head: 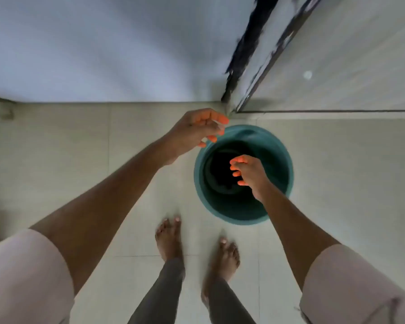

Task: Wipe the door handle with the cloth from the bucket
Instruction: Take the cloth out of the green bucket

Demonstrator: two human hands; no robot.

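Observation:
A teal bucket (281, 146) stands on the tiled floor just ahead of my feet. Its inside is dark; a dark shape lies at the bottom, and I cannot tell whether it is the cloth. My right hand (250, 174) hangs over the bucket's mouth, fingers loosely curled and apart, holding nothing. My left hand (197, 132) hovers at the bucket's upper left rim, fingers spread, empty. No door handle is in view.
A white wall (103, 47) rises straight ahead. To the right, a dark chipped door frame edge (248, 54) meets the floor by the bucket, with a pale door panel (348, 54) beyond it. My bare feet (168, 239) stand on beige tiles.

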